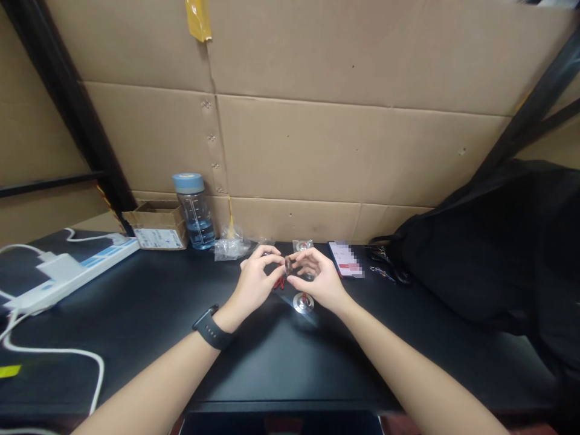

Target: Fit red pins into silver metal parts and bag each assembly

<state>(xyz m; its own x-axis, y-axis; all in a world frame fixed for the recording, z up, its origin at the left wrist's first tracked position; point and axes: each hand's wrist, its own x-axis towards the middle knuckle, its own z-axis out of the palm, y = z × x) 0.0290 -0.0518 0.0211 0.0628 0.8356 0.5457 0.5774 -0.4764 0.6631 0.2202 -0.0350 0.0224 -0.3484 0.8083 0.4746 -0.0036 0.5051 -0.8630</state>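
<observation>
Cardboard wall (294,151) behind, black table (149,326) below. Above the tabletop, a small round piece (288,266), seen nearly edge-on, pinched lightly at the fingertips of left hand (263,272) and right hand (319,279); both with fingers curled, thumb and forefinger only slightly parted. Just beneath, red cord (279,283), partly hidden. Nearer the table's front edge, a silvery disc (299,308) with red on top, lying flat. Beyond right hand, a phone (343,257); farther left, a water bottle (199,220) beside an open carton (159,216).
</observation>
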